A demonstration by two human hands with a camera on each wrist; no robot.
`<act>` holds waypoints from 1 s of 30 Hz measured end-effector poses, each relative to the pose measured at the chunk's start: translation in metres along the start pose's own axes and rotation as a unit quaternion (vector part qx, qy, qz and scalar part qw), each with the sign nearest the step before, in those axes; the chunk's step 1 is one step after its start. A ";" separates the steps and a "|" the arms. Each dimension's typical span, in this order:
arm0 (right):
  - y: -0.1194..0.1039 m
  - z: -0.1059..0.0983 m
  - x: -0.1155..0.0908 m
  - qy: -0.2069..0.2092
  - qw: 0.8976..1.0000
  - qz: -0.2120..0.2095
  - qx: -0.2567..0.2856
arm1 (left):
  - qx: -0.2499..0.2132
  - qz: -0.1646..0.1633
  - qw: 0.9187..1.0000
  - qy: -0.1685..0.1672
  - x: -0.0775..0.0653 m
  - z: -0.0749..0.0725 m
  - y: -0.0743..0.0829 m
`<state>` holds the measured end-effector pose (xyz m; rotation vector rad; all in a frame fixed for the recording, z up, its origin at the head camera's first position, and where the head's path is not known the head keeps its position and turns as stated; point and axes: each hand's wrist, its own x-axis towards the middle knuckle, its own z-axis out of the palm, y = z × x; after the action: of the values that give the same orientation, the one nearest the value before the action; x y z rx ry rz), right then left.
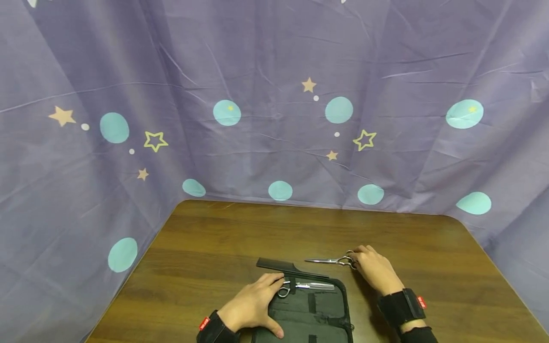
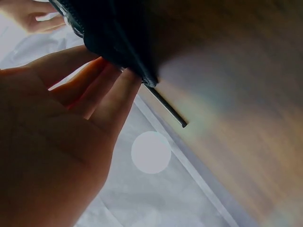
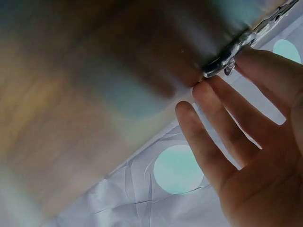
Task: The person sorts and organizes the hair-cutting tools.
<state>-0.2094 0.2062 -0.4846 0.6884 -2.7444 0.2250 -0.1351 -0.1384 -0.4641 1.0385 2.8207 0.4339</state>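
Silver metal scissors [image 1: 328,261] point left, just beyond the flat black fabric case [image 1: 291,328] — their handles pinched by the fingers of the nearer right hand [image 1: 374,267]. The left hand [image 1: 253,301] spreads across the case's left edge.

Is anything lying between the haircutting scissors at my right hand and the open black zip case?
Yes, the black tail comb: it lies along the far edge of the zip case, its thin tail between that edge and the haircutting scissors, which the right hand holds.
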 end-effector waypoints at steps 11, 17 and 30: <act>0.004 0.003 0.004 0.001 1.000 0.003 -0.002 | -0.004 0.007 1.000 0.008 -0.001 0.003 -0.003; 0.001 0.003 0.005 0.010 0.999 -0.009 -0.031 | -0.001 0.006 1.000 0.011 -0.002 0.003 -0.003; -0.002 0.003 0.008 0.008 1.000 -0.003 -0.023 | -0.007 0.001 1.000 0.010 -0.002 0.002 -0.002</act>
<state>-0.2154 0.2003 -0.4847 0.6790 -2.7233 0.1657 -0.1347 -0.1402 -0.4668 1.0413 2.8304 0.4667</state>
